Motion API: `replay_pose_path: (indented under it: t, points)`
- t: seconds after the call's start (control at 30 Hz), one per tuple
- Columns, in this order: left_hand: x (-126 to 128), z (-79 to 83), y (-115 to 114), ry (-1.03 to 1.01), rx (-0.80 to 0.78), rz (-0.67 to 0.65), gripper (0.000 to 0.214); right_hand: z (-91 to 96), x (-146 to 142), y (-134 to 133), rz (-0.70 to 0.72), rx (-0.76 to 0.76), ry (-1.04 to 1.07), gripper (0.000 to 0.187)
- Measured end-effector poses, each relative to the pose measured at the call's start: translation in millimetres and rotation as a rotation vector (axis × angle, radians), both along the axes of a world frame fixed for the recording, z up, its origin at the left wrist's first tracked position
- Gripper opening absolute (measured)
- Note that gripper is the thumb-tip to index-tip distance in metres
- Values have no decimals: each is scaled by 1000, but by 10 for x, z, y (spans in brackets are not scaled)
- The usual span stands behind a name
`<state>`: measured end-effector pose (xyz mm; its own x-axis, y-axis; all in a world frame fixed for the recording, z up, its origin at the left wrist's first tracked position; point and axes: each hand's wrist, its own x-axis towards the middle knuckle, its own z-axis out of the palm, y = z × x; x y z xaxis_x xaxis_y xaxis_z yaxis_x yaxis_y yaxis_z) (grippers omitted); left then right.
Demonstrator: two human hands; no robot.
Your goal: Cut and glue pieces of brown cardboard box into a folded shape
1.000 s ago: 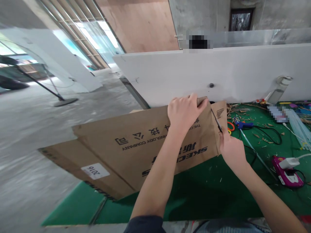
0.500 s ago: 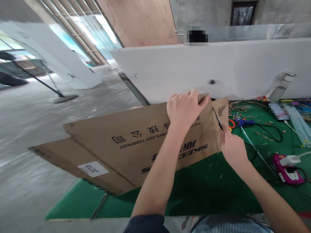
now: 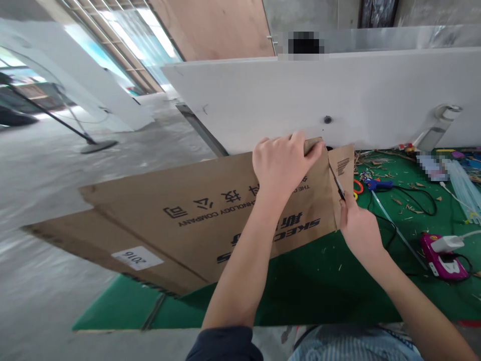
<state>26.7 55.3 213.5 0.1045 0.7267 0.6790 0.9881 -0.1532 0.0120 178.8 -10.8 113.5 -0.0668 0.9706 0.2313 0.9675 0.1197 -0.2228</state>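
At bench [image 3: 338, 291] rear edge: left hand [image 3: 283, 163] fingers curled tight over cardboard [image 3: 210, 210] top, just left of cut; right hand [image 3: 358, 228] below pinches blade [image 3: 337, 183] lying along cut

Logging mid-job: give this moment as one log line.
left hand: grips cardboard sheet top edge | right hand: holds blade in cut | surface: green table

Cardboard sheet [image 3: 210, 210]: brown corrugated board, matt. Blade [image 3: 336, 181], at its 3 o'clock: dark metal. Table cover [image 3: 326, 286]: green, matt. Panel [image 3: 376, 100], 12 o'clock: white, smooth.
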Motion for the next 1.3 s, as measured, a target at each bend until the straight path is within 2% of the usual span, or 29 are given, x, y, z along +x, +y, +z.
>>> replay_pose_path:
  t: [0.1, 0.27, 0.33, 0.57, 0.63, 0.77, 0.83, 1.07, 1.13, 1.3]
  points:
    - [3, 1, -24, 39, 24, 11, 51, -65, 15, -53, 7, 8, 9, 45]
    - [12, 1, -53, 64, 55, 4, 50, 217, -45, 85, 26, 14, 2, 43]
    - [17, 5, -68, 61, 52, 2, 50, 242, -57, 111, 32, 36, -2, 42]
    - [44, 49, -164, 73, 53, -6, 50, -209, 47, -103, 49, 162, 78, 44]
    - [46, 60, -173, 94, 63, 2, 50, -200, 53, -99, 63, 171, 98, 44]
    - [29, 52, -132, 127, 95, 12, 50, -9, 17, 53, 78, 146, 96, 45]
    - [14, 41, -105, 126, 97, 6, 49, 13, 7, 114, 82, 148, 91, 45]
    - [-3, 37, -105, 102, 95, -20, 47, -389, 46, 31, 105, 242, 108, 45]
    - [1, 38, -107, 96, 109, -20, 47, -359, 28, 48, 113, 236, 124, 45]
    - [-2, 17, -62, 60, 157, -28, 45, -94, -24, 200, 128, 208, 137, 45]
